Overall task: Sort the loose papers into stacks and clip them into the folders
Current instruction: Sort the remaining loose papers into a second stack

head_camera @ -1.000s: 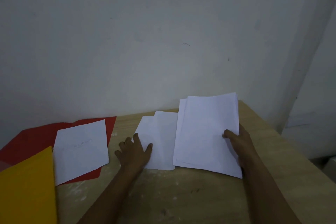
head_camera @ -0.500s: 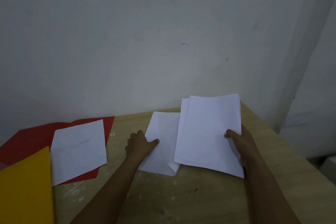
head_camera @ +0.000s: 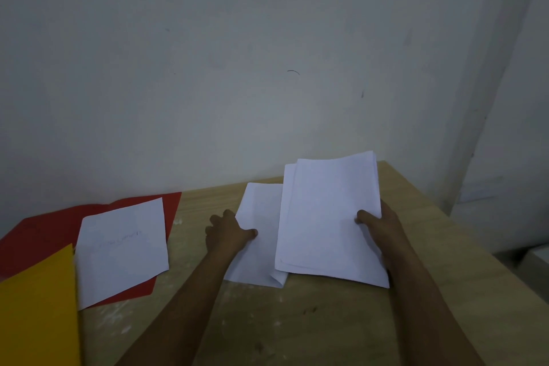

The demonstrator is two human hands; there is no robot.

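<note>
Right now the right hand (head_camera: 383, 224) is gripping a stack of white papers (head_camera: 329, 217) at its right edge, the thumb lying on the top sheet and the fingers hidden beneath. That stack is sitting toward the right side of the wooden table (head_camera: 326, 324), its far end tilting up a little toward the wall (head_camera: 237, 68), and its sheets are fanning slightly at the top left corner.

Just to its left, the left hand (head_camera: 227, 235) is pinching the left edge of a smaller sheet (head_camera: 258, 235), with the thumb pressing on top and the fingers curling at the paper's edge. This sheet is lying partly under the big stack, and its near right corner is folding over on itself.

Farther left, well apart from both hands, a red folder (head_camera: 41, 235) is lying open and flat against the base of the wall. A single sheet of paper (head_camera: 123, 249) is resting on it, skewed, with faint handwriting across the middle that is too dim to read; its near corner is hanging past the folder's edge onto the table. A yellow folder (head_camera: 35, 312) is filling the near left corner, overlapping the red one and just touching the single sheet's left edge. Pale smudges are showing on the table surface between the forearms.
</note>
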